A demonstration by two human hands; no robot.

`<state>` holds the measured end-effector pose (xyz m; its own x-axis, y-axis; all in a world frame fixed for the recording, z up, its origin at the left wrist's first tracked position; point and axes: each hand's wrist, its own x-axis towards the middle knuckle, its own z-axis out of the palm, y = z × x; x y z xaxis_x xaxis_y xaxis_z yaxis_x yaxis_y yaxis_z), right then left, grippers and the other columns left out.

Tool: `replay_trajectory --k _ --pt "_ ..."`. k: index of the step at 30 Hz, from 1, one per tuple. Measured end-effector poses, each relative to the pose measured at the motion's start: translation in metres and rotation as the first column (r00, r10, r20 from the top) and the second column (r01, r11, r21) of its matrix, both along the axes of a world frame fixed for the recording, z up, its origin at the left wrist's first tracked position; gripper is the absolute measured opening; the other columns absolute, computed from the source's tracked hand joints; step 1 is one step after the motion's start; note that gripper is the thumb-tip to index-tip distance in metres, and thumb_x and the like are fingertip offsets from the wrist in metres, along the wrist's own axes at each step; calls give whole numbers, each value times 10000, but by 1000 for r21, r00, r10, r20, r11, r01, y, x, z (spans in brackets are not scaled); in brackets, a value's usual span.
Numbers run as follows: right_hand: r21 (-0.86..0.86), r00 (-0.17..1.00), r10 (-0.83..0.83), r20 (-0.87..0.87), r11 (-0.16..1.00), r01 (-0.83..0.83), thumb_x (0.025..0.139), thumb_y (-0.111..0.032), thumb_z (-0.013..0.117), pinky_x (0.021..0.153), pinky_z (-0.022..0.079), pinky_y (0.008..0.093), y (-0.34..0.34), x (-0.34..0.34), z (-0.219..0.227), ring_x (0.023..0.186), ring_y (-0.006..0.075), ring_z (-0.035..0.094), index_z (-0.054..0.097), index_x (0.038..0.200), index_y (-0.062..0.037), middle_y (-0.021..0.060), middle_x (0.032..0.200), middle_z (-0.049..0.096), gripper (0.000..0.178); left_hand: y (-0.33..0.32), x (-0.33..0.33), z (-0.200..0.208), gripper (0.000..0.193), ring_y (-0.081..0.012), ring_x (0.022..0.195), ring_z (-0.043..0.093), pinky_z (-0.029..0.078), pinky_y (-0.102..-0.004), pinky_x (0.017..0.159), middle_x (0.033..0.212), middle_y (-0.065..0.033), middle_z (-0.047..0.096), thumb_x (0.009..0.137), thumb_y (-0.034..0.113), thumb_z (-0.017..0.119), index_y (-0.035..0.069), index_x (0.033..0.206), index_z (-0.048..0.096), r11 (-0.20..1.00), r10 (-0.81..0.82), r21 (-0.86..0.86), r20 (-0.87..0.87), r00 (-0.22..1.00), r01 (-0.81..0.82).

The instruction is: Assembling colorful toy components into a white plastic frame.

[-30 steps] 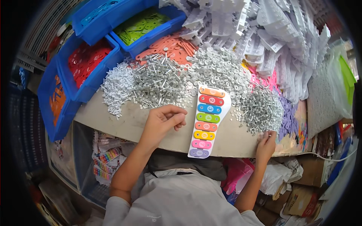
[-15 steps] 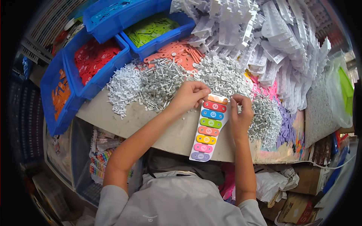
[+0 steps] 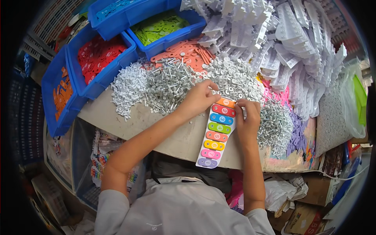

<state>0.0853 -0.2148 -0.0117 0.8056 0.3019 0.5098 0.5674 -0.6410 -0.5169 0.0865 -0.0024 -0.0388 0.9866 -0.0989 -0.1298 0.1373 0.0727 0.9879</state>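
A toy xylophone [image 3: 219,128] with a white base and a row of coloured bars lies on the table before me, its narrow end away from me. My left hand [image 3: 201,96] is beside its far left corner, thumb and fingers pinched together. A tiny pale piece shows at those fingertips, too small to name. At the right end of the orange bar [image 3: 225,102], the fingertips of my right hand [image 3: 248,112] are closed and touching the xylophone. Whatever they may hold is hidden.
Past my hands lie heaps of metal pins [image 3: 166,84], small white plugs [image 3: 128,88] and grey washers [image 3: 235,76]. Blue bins [image 3: 102,87] of coloured bars stand left. White xylophone bases [image 3: 293,47] are piled far right. Purple bars [image 3: 298,135] lie at the right.
My left hand has drawn back slightly from the orange bar, uncovering more of it. My right hand has shifted a little left onto the bar's right end.
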Motion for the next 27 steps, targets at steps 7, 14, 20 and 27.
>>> replay_trajectory --k 7,14,20,27 --pt "-89 784 -135 -606 991 103 961 -229 727 516 420 272 -16 25 26 560 61 523 623 939 -17 26 670 657 237 12 25 8 319 -81 471 517 373 -272 420 627 -33 618 955 312 697 9 864 665 905 -282 271 -195 939 328" --pt "-86 589 -33 -807 994 -61 944 -291 731 539 439 279 -26 49 30 622 99 574 645 878 -13 48 714 643 298 9 31 12 376 -105 412 459 292 -278 348 600 -46 560 981 354 638 33 797 572 891 -360 137 -367 857 433" --pt "-91 514 -19 -857 989 -115 959 -267 713 518 429 272 -25 57 27 610 93 553 590 910 -26 37 719 617 275 9 23 16 317 -105 425 466 299 -278 353 608 -34 568 951 323 657 43 845 554 930 -291 117 -344 893 348" --pt "-179 671 -26 -741 971 -159 962 -249 710 524 409 287 -28 55 22 598 91 524 577 862 -18 27 687 593 285 -5 26 7 274 -127 428 496 363 -292 390 591 -58 586 909 263 685 17 840 588 959 -191 150 -285 939 241"
